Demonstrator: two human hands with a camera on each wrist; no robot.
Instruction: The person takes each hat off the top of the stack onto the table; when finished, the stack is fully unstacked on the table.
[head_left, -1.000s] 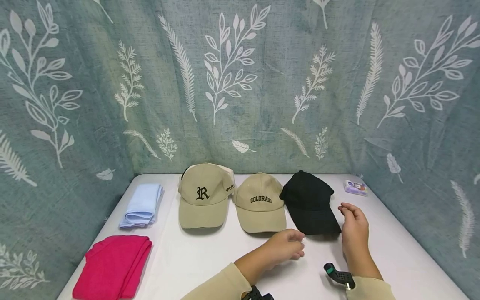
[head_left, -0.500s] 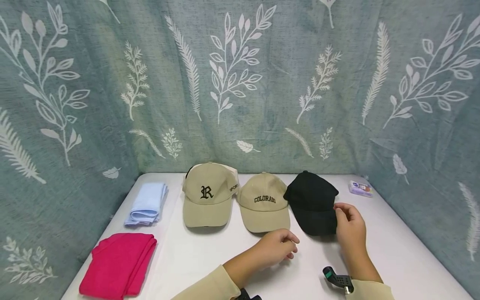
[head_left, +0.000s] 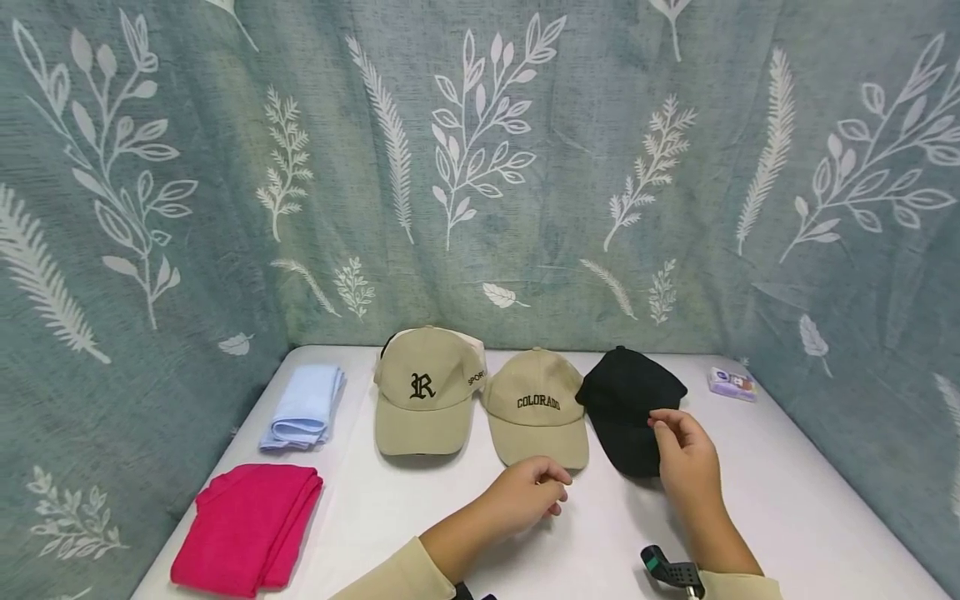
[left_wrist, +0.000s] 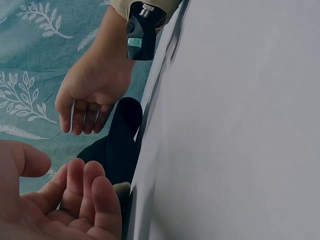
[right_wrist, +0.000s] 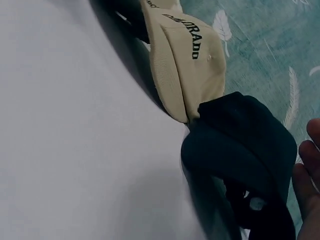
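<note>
A black cap (head_left: 630,392) is at the right end of a row of caps, beside a tan COLORADO cap (head_left: 537,400). My right hand (head_left: 688,467) overlaps the black brim's right side, fingers loosely bent; in the right wrist view its fingers (right_wrist: 305,167) are beside the black cap (right_wrist: 240,140), and contact cannot be told. My left hand (head_left: 521,497) hovers just in front of the COLORADO cap's brim, holding nothing; its loosely bent fingers (left_wrist: 85,195) show in the left wrist view.
Left of the COLORADO cap sits a tan cap with an R (head_left: 423,387), a white-and-black one partly hidden behind it. Folded blue cloth (head_left: 303,404) and pink cloth (head_left: 247,529) lie at the left. A small purple-and-white packet (head_left: 732,384) lies at the back right.
The head view has turned slightly left. Both hands have moved left relative to the caps; my right hand has gone from beside the black cap to overlapping its brim.
</note>
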